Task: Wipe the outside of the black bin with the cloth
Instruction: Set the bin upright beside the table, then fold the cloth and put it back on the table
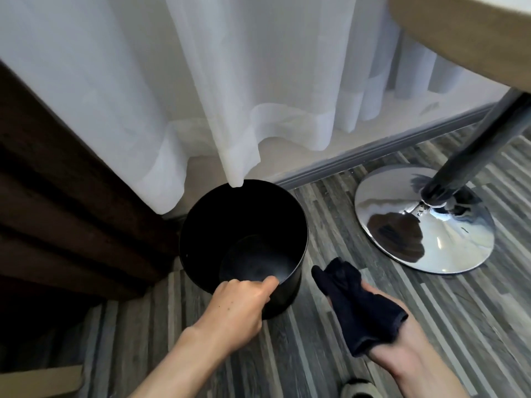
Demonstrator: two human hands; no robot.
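While left hand (240, 307) grips bin (201, 225), right hand (402, 349) clutches cloth (359, 308)

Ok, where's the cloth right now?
The cloth is draped over the right hand, lower right of the head view, just right of the black bin, not touching it.

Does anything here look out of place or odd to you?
One small thing: the tip of the sheer white curtain hangs right at the far rim of the black bin, apparently touching it. Otherwise the bin stands upright, looks empty, and nothing is spilled.

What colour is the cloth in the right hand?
The cloth is dark navy, nearly black; the head view shows it.
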